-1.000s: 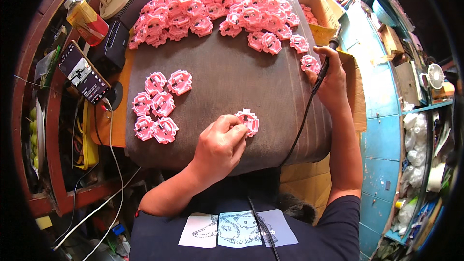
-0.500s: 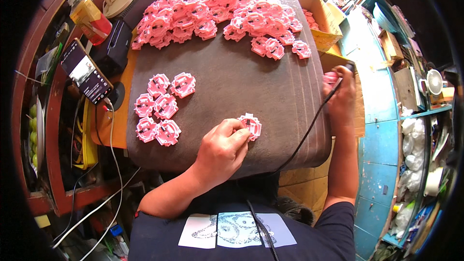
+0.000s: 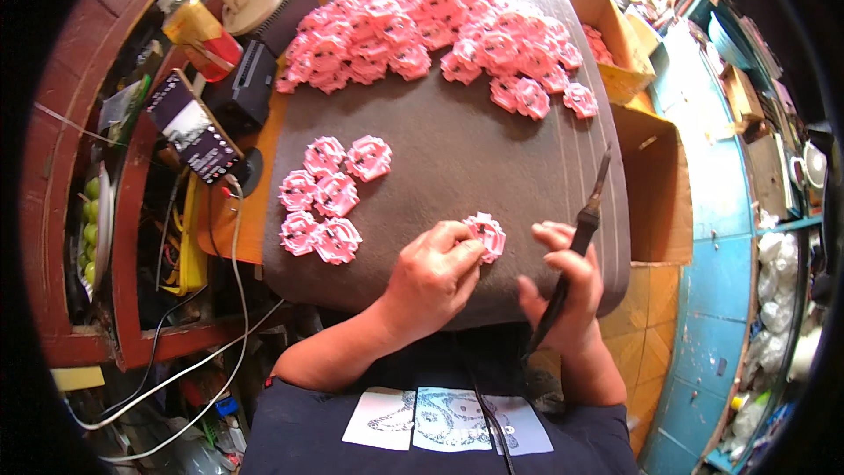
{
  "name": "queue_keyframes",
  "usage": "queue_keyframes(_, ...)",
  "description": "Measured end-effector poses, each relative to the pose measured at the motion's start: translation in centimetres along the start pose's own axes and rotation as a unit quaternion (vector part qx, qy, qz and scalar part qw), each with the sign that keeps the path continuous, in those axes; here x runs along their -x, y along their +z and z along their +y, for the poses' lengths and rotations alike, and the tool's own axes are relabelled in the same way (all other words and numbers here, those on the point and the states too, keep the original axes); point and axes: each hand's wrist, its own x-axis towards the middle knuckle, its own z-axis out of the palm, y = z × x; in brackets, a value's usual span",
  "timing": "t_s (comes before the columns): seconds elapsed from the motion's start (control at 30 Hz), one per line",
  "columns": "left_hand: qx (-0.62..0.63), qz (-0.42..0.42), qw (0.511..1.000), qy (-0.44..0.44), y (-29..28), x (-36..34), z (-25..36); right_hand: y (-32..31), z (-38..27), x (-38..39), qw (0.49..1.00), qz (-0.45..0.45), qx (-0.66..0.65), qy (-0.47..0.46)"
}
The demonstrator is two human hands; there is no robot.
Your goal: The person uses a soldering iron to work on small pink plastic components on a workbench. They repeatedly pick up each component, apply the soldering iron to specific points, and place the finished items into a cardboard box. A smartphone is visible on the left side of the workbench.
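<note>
My left hand point(image 3: 435, 273) pinches a pink plastic part point(image 3: 486, 237) with small black pieces in it, low in the middle of the dark mat point(image 3: 448, 141). My right hand point(image 3: 567, 290), just right of it, holds a black soldering-iron-like tool point(image 3: 582, 233) with a cord, its metal tip pointing up, some fingers loosely raised. Several similar pink parts point(image 3: 337, 196) form a group at the left of the mat. A large heap of them point(image 3: 369, 26) covers the far end, with a single one point(image 3: 580, 99) at its right edge.
Cardboard boxes point(image 3: 655, 185) stand right of the mat, the far one point(image 3: 622, 69) holding pink parts. At left are a propped phone point(image 3: 189, 127), a bottle point(image 3: 198, 35), a black device point(image 3: 246, 84) and white cables. A blue surface point(image 3: 703, 299) and cluttered shelves line the right.
My right hand went out to the box with a pink part, then came back left and down beside my left hand without it, still holding the tool. The view has shifted slightly.
</note>
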Motion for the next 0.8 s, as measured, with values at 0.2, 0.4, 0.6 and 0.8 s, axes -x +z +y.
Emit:
queue_keyframes(0.2, 0.022, -0.009, 1.000, 0.001, 0.3, 0.5, -0.4, 2.6, -1.4, -2.5, 0.993, -0.111, 0.026, 0.012)
queue_keyframes(0.4, 0.033, 0.003, 0.999, 0.008, -0.6, 0.3, -0.4, 3.7, -0.6, -3.4, 0.986, -0.161, 0.039, 0.012)
queue_keyframes(0.6, -0.296, 0.003, 0.954, -0.053, -6.0, -3.1, -2.6, 2.7, -0.7, -3.2, 0.987, -0.137, 0.076, 0.039)
queue_keyframes(0.8, -0.464, -0.056, 0.881, -0.071, -5.2, -4.4, -5.3, -1.4, 2.7, -1.2, 0.980, -0.036, 0.168, 0.102)
